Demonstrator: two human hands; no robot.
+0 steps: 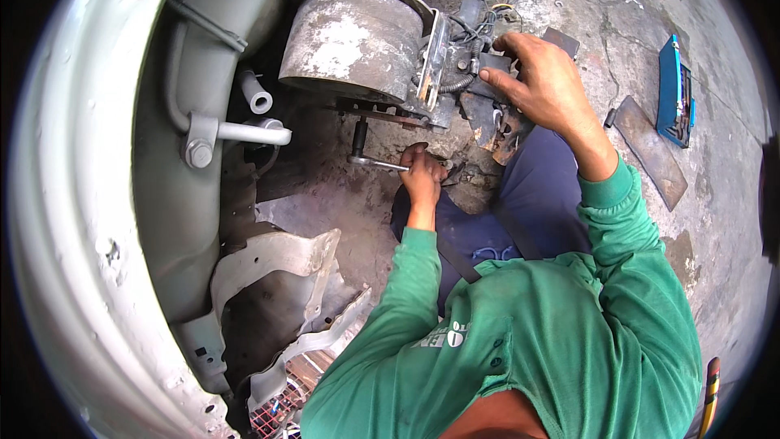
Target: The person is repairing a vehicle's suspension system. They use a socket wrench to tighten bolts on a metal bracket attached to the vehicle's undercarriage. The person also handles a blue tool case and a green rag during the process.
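Green on the shirt (536,317), silver on the ratchet (380,163), black on its socket (359,139), grey with white blotches on the cylinder (353,42).

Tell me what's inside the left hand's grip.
The left hand holds a ratchet wrench; its shiny shaft runs out to a dark socket. The gripped stretch of handle is covered.

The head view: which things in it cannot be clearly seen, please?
Ratchet wrench, head view: the left hand covers part of its handle.
Blue case, head view: its contents are too small and dark to identify.
Red grid, head view: the lower edge cuts it off.
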